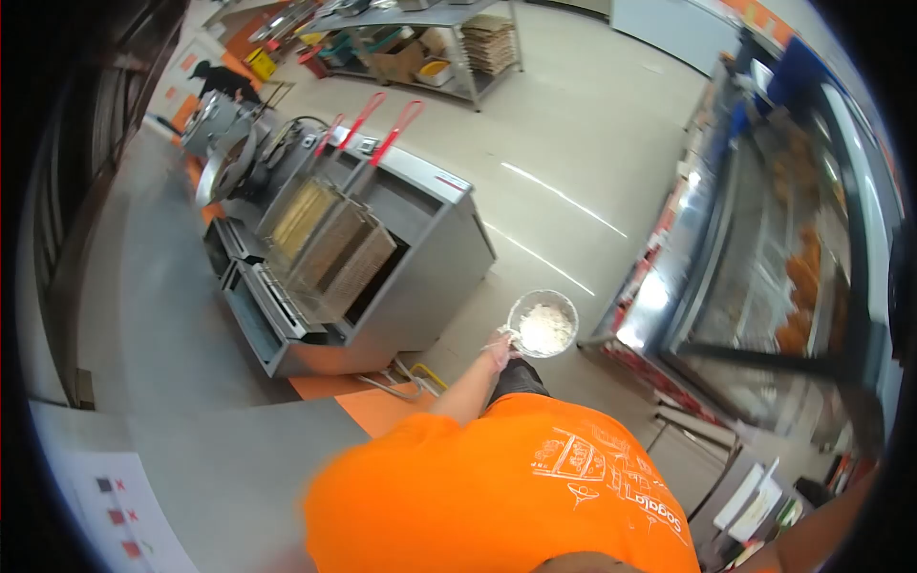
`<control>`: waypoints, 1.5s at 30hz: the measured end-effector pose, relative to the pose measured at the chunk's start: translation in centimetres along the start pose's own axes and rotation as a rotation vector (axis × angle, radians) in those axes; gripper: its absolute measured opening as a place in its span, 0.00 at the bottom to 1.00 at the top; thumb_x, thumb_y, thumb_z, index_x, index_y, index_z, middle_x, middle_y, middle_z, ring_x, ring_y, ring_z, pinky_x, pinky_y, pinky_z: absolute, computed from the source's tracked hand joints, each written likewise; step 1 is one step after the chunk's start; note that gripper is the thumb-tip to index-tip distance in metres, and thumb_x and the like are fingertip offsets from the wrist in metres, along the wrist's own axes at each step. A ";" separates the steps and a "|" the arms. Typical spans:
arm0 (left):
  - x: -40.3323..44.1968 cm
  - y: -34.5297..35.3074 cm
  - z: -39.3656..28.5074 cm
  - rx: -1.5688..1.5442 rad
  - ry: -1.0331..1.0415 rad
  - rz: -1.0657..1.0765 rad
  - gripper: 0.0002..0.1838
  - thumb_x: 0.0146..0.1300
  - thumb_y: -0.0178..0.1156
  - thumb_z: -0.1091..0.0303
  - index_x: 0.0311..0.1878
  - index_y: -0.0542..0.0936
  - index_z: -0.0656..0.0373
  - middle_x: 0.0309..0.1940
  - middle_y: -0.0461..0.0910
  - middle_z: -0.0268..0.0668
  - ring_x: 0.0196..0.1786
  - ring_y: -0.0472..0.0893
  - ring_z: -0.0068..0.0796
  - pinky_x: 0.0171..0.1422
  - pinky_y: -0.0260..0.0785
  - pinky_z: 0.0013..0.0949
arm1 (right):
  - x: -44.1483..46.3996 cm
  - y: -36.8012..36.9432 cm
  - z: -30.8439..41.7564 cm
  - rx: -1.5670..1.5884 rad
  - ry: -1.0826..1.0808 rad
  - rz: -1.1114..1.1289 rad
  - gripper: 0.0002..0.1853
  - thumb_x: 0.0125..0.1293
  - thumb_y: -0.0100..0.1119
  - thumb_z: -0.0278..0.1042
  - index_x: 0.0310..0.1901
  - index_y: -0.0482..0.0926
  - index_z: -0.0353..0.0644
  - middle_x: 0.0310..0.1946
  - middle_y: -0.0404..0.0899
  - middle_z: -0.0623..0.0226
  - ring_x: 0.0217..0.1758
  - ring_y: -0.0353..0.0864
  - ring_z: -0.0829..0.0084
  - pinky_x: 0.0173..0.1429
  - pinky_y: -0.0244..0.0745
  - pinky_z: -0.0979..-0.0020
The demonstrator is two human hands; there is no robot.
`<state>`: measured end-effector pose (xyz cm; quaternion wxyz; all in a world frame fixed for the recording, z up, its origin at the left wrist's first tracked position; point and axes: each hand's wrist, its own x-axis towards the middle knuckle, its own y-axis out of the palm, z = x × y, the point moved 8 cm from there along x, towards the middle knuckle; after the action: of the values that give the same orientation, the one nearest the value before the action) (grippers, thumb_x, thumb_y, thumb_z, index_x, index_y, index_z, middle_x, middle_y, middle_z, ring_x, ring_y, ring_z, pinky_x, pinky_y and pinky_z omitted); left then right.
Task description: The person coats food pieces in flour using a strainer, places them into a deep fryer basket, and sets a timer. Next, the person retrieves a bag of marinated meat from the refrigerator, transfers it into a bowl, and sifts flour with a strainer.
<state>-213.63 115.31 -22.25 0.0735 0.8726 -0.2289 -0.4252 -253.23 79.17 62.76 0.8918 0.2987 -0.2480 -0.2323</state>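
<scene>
My left hand (501, 350) is closed on the near-left rim of a round, pale bowl (513, 310). White, lumpy stuff that looks like flour (545, 330) lies in the bowl. Something whitish covers the hand, either a thin glove or flour; I cannot tell which. The bowl is held out in front of the orange shirt (497, 477), above the pale floor. A brownish shape at the lower right edge may be my right arm, but no right hand shows.
A steel fryer (420, 277) with red-handled baskets (349, 263) stands to the left, beside a grey counter (258, 449). On the right is a glass display case (726, 267) with browned food. A steel shelf table (420, 17) stands at the back; a person (224, 81) is far left.
</scene>
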 end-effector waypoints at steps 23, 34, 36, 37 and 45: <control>29.0 13.1 -45.0 -0.176 0.213 0.024 0.16 0.71 0.57 0.69 0.61 0.78 0.59 0.40 0.84 0.36 0.36 0.85 0.27 0.34 0.84 0.34 | 70.2 -7.6 -78.1 -0.856 1.007 0.591 0.15 0.54 0.68 0.25 0.28 0.66 0.45 0.13 0.59 0.79 0.08 0.55 0.84 0.12 0.47 0.76; 36.5 9.1 -53.1 -0.513 0.389 -0.419 0.27 0.71 0.56 0.70 0.71 0.67 0.64 0.49 0.81 0.42 0.40 0.84 0.31 0.33 0.82 0.33 | 70.5 18.2 -110.6 -0.375 1.432 1.722 0.09 0.61 0.66 0.36 0.33 0.78 0.40 0.16 0.62 0.79 0.15 0.58 0.85 0.20 0.49 0.77; 37.9 7.3 -54.3 -0.591 0.440 -0.518 0.22 0.71 0.58 0.65 0.64 0.72 0.64 0.47 0.82 0.41 0.42 0.84 0.30 0.33 0.81 0.32 | 67.1 22.6 -114.2 -0.317 1.482 1.799 0.10 0.61 0.67 0.37 0.36 0.81 0.40 0.16 0.63 0.79 0.15 0.60 0.84 0.20 0.51 0.77; 38.6 6.0 -54.8 -0.624 0.465 -0.574 0.20 0.72 0.59 0.62 0.60 0.75 0.64 0.47 0.82 0.41 0.43 0.84 0.29 0.33 0.80 0.32 | 65.3 24.6 -116.3 -0.294 1.483 1.811 0.10 0.62 0.68 0.38 0.37 0.83 0.40 0.15 0.64 0.79 0.15 0.61 0.84 0.20 0.53 0.77; 40.2 -2.0 -59.5 -0.864 0.584 -0.803 0.24 0.68 0.59 0.68 0.66 0.69 0.63 0.40 0.79 0.36 0.33 0.80 0.24 0.30 0.79 0.30 | 54.3 33.3 -127.5 -0.158 1.764 1.888 0.13 0.68 0.60 0.31 0.48 0.79 0.30 0.18 0.72 0.75 0.11 0.67 0.85 0.15 0.60 0.81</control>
<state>-145.34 94.51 -13.98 0.3120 0.8617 0.3350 -0.2190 -128.49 125.59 11.78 0.5865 0.0076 0.3208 0.7437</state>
